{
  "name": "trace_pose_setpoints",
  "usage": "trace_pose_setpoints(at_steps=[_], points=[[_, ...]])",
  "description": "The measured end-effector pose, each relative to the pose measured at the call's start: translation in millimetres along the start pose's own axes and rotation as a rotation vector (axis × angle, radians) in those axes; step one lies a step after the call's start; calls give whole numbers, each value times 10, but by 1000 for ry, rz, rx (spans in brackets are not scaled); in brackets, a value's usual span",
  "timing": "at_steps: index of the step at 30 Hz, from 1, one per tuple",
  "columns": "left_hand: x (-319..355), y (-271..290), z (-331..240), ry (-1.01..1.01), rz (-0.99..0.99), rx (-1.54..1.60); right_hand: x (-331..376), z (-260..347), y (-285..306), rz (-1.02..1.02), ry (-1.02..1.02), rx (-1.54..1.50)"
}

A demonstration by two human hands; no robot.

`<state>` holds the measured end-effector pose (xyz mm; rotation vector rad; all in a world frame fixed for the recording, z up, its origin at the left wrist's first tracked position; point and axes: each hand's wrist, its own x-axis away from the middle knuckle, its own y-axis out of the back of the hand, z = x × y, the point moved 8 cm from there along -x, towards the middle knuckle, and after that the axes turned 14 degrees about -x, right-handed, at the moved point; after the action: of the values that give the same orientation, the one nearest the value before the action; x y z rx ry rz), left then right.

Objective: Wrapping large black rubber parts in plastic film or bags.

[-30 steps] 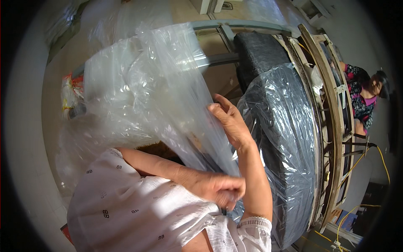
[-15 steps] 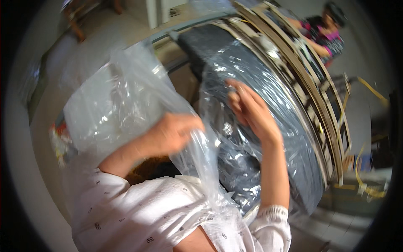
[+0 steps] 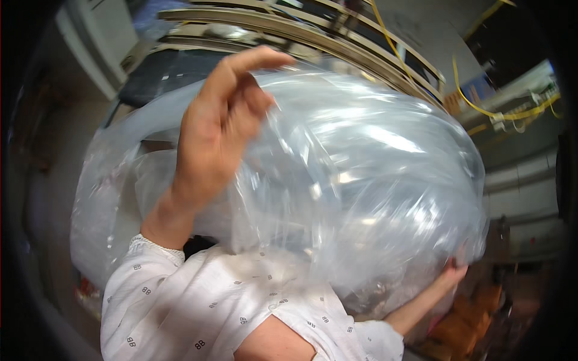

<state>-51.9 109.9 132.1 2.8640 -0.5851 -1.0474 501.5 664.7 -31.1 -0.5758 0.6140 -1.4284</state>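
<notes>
A large, clear plastic sheet (image 3: 385, 144) billows across the middle of the view, its creases shining with light. My left hand (image 3: 220, 123) is raised over the sheet's left part with bent fingers. Folds of the film run down from its fingertips, which are pinched on it; the index finger reaches forward, somewhat blurred. Far out to the right, my right hand (image 3: 456, 269) grips the sheet's right edge, its fingers partly covered by film. Beneath the plastic, a dark, flat surface (image 3: 174, 72) shows at the upper left; the rest of it is veiled.
Beyond the sheet, long wooden slatted frames (image 3: 265, 23) lie stacked. Yellow cables (image 3: 460, 87) hang at the upper right. A white post-like panel (image 3: 90, 51) stands at the upper left. Something orange-brown (image 3: 472, 319) lies at the lower right, near my right arm.
My right hand has swung outward to the right, and the clear sheet now spreads over the dark surface. My left hand has risen. The view has turned right, and the other person is out of view.
</notes>
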Motion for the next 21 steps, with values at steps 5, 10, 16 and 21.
trace_pose_setpoints(at_steps=[5, 10, 16, 21], points=[[362, -1469, 1069, 280, 410, 168, 1700, 1942, 959, -632, 764, 11], [700, -2735, 1160, 368, 724, 286, 2088, 2671, 168, -454, 731, 1705], [498, -2997, 723, 197, 662, 218, 2091, 554, -1742, 223, 681, 1279], [327, -2790, 336, 108, 613, 187, 2244, -1154, -3068, 805, 511, 978]])
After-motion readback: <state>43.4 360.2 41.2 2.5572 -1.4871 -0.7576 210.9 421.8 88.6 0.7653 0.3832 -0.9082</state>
